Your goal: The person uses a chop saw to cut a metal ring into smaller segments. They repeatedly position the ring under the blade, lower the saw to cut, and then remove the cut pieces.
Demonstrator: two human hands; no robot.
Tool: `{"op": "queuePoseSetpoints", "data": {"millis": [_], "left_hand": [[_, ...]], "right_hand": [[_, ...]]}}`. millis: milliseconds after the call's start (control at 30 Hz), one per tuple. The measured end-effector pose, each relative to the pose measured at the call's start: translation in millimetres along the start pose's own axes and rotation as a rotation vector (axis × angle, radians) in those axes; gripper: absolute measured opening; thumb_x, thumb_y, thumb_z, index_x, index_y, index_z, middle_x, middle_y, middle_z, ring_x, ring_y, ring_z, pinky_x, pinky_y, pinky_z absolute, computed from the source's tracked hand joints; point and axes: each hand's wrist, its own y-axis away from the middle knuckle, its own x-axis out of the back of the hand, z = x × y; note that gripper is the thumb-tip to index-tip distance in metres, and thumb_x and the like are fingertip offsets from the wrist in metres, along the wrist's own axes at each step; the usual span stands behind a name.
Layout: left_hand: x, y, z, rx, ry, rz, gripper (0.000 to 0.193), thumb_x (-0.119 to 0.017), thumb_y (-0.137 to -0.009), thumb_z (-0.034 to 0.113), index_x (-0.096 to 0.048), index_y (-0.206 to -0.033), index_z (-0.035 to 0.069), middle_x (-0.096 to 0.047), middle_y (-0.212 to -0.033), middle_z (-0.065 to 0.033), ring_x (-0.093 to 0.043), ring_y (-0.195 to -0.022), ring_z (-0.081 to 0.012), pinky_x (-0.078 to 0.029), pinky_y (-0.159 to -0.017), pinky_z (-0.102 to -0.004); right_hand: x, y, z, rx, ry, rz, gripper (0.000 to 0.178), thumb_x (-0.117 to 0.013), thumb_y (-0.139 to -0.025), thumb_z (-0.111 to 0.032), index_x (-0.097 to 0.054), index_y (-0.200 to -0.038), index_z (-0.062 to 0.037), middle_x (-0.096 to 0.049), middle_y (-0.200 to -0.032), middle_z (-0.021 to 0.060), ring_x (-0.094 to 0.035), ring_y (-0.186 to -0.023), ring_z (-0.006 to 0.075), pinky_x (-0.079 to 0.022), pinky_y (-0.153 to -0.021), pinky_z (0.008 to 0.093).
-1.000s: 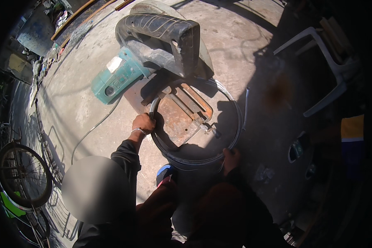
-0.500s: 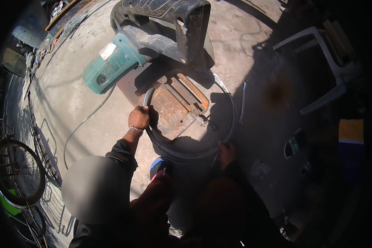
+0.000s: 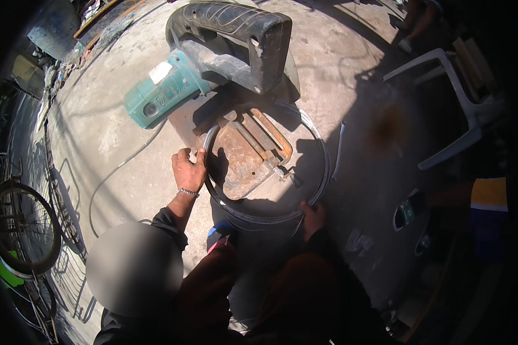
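A coil of thin grey wire point(image 3: 253, 219) is held as a ring over the rusty base point(image 3: 236, 167) of a chop saw. My left hand point(image 3: 189, 171), with a bracelet at the wrist, is at the coil's left side. Its fingers are raised and apart, with only one fingertip against the wire. At the lower right of the ring, my right hand point(image 3: 312, 218) is closed on the coil, in deep shade. A loose wire end hangs beside it. Beyond the ring stands the saw's green motor point(image 3: 166, 89) and black handle point(image 3: 270, 54); its clamp point(image 3: 265, 138) shows inside the ring.
A wrench-like tool point(image 3: 339, 150) lies on the concrete to the right. Farther right are a white plastic chair point(image 3: 463, 98) and another person's leg with a shoe point(image 3: 406, 213). At left stands a bicycle wheel point(image 3: 24, 227). A power cord point(image 3: 112, 172) curves over the floor.
The fingers of my left hand have loosened from around the wire and spread. My right hand keeps its grip. Another person's feet have come into sight at the top right.
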Motion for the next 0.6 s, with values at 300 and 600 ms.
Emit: {"op": "queuePoseSetpoints", "data": {"millis": [300,600], "left_hand": [[-3.7,90.2,-42.9,0.801,1.06,-0.56,0.051,-0.059,-0.096,0.044,-0.05,-0.119,-0.001,-0.064,-0.1,-0.0158,-0.066,-0.086,-0.0296,-0.057,-0.071,-0.0448],[-65.5,106.8,-57.8,0.575,0.802,-0.535,0.041,-0.054,-0.101,0.037,-0.052,-0.1,-0.004,-0.063,-0.072,-0.013,-0.063,-0.054,-0.0223,-0.053,-0.045,-0.0346]], "right_hand": [[10.3,5.2,-8.8,-0.063,-0.072,-0.069,0.028,-0.064,-0.093,-0.021,-0.051,-0.113,-0.0073,-0.062,-0.096,0.0082,-0.064,-0.079,0.0216,-0.052,-0.062,0.038],[52.7,-47.7,21.6,0.231,0.527,0.079,0.038,-0.067,-0.091,-0.031,-0.058,-0.111,0.0002,-0.064,-0.103,0.0141,-0.064,-0.083,0.0276,-0.052,-0.074,0.0391]]}}
